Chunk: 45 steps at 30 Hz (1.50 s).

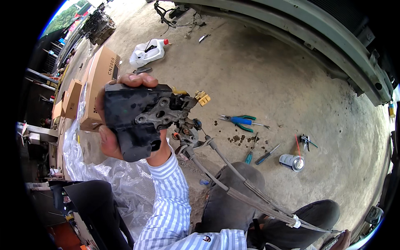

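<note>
My left hand (110, 142), in a blue-and-white striped sleeve, grips a black car door latch (133, 112) and holds it up left of centre. The thumb and fingertips press on its black plastic housing, and the palm is hidden behind it. Dirty metal levers and a yellow connector (203, 98) show on the latch's right side. Two grey sheathed cables (258, 202) run from it across my knees, bundled by a white clip (296, 221). At the lower right edge, my right hand (344, 240) is partly cut off, its fingers closed at the cables' far end.
Pliers (241, 128), a blue-handled screwdriver (241, 120), more hand tools (266, 155) and a spray can (291, 162) lie on the concrete floor. A white jug (148, 53), cardboard boxes (99, 83) and clear plastic sheeting (125, 177) are to the left. A vehicle's body (316, 33) borders the far right.
</note>
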{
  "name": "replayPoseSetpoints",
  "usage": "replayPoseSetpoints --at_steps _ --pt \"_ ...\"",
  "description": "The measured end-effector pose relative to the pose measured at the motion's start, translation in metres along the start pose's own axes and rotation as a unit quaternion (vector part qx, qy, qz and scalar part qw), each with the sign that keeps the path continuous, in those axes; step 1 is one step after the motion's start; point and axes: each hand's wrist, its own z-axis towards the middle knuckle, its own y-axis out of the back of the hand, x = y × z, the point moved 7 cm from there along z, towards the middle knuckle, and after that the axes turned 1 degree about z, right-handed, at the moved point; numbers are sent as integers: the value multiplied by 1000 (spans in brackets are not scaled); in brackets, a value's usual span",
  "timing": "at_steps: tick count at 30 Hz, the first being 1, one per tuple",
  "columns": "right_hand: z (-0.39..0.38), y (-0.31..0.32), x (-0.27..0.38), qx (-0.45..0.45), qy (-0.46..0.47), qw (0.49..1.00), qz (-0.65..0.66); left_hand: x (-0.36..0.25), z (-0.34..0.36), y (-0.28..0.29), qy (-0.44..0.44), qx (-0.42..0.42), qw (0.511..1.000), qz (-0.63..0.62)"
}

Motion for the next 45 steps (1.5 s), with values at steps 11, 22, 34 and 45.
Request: replayPoseSetpoints --at_steps 11,22,34,45 --pt "1 12 13 10 16 999 -40 0 -3 7 2 -27 999 46" --pt "-9 0 -1 -2 -35 999 -4 8 -5 11 -2 -18 998 64" --pt "0 14 13 6 -37 999 -24 11 -8 11 16 -46 999 6" --pt "6 13 18 8 -18 999 -27 12 -8 5 2 -18 998 56"
